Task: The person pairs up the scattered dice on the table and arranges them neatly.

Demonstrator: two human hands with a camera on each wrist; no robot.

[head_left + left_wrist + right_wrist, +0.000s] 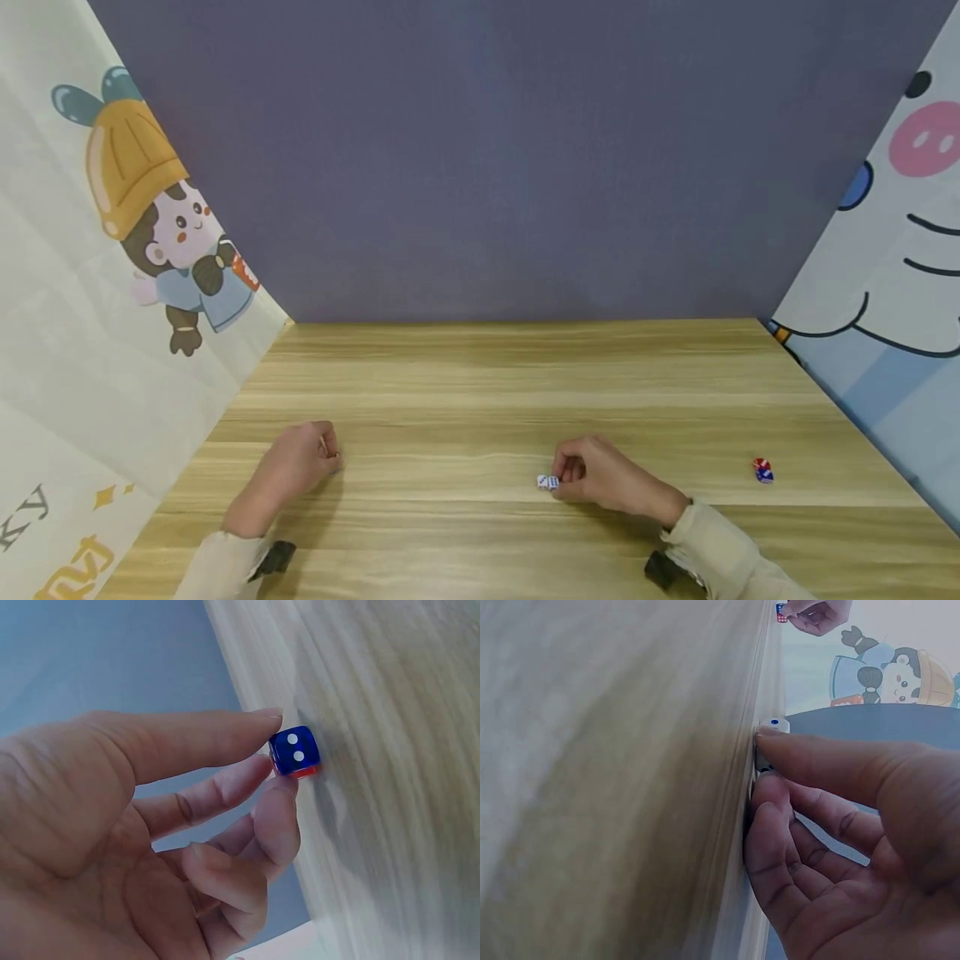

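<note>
In the left wrist view my left hand pinches a blue die with white dots between thumb and fingertips. A red die shows just behind it, at the same fingertips. In the head view the left hand is low over the left part of the table. Farther right, my right hand rests at two white dice standing side by side on the tabletop. Its thumb and fingertips pinch the nearer white die, partly hidden by the thumb in the right wrist view.
A red die and a blue die sit together on the wooden table, right of the right hand. A dark panel rises at the back edge. Cloths with cartoon prints hang at both sides.
</note>
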